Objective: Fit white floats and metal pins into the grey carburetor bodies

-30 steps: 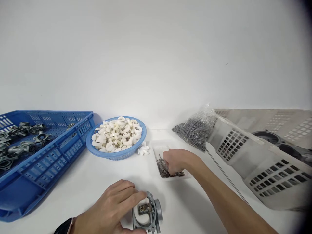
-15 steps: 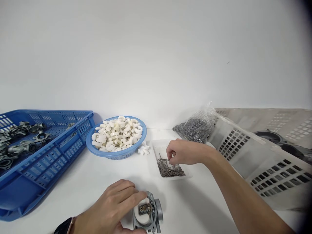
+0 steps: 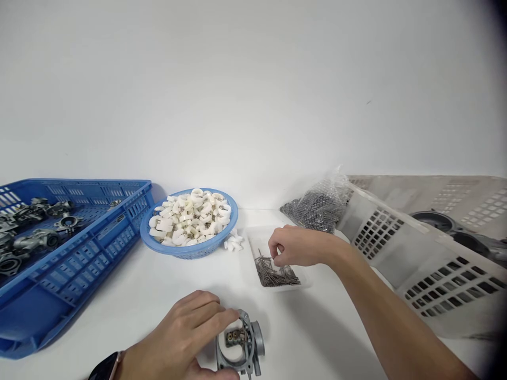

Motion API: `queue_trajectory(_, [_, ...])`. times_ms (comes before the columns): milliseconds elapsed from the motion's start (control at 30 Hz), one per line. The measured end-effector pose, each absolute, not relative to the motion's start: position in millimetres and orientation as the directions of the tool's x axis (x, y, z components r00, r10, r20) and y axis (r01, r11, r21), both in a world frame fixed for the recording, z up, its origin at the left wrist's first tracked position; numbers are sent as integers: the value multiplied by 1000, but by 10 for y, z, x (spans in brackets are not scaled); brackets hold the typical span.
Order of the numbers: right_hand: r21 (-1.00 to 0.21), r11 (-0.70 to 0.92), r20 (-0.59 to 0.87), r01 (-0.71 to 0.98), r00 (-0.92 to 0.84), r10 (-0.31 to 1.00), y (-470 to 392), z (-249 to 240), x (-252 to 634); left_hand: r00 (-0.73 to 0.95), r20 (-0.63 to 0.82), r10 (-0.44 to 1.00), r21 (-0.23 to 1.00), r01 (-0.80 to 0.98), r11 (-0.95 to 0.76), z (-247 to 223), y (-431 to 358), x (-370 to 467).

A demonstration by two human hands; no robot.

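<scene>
A grey metal carburetor body (image 3: 246,352) with a white curved piece inside stands at the bottom middle. My left hand (image 3: 186,335) grips it from the left, fingers on its top rim and thumb at its lower side. Over a white tray (image 3: 253,237) my right hand (image 3: 297,247) has its fingertips pinched together, at the heap of thin metal pins (image 3: 273,274). Whether a pin is between those fingertips is too small to tell.
Left, a blue crate (image 3: 95,232) holds metal bodies. Beside it is a blue basket (image 3: 194,251) of white pieces, with small white bits (image 3: 234,241) alongside. A plastic bag (image 3: 317,206) of dark parts leans near a white crate (image 3: 428,253) at the right.
My right hand has shifted very slightly left over the pins. My left hand and the metal body are nearly where they were.
</scene>
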State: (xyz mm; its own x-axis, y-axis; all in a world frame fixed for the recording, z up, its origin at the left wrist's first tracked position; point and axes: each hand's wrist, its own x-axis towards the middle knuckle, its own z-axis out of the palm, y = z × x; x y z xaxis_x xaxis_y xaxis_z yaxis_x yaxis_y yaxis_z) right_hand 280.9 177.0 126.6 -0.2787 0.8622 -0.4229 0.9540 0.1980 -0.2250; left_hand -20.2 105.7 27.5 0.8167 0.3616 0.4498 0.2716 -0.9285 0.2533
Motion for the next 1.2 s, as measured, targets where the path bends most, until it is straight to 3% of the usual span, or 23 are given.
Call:
queue_trajectory(667, [-217, 198, -419, 956, -274, 866, 1758, 1267, 2782, 806, 460, 373, 249, 286, -925, 288, 1049, -189])
queue_trajectory(867, [-90, 147, -509, 985, -173, 843, 1699, 1237, 2583, 807, 465, 363, 227, 288, -930, 300, 1051, -191])
queue_trajectory(1033, [13, 225, -526, 974, -184, 830, 1688, 1162, 2366, 809, 453, 374, 240, 294, -925, 302, 1049, -190])
queue_trajectory(1200, [42, 280, -514, 959, -220, 829, 1697, 1063, 2292, 809, 457, 369, 238, 288, -928, 305, 1044, -193])
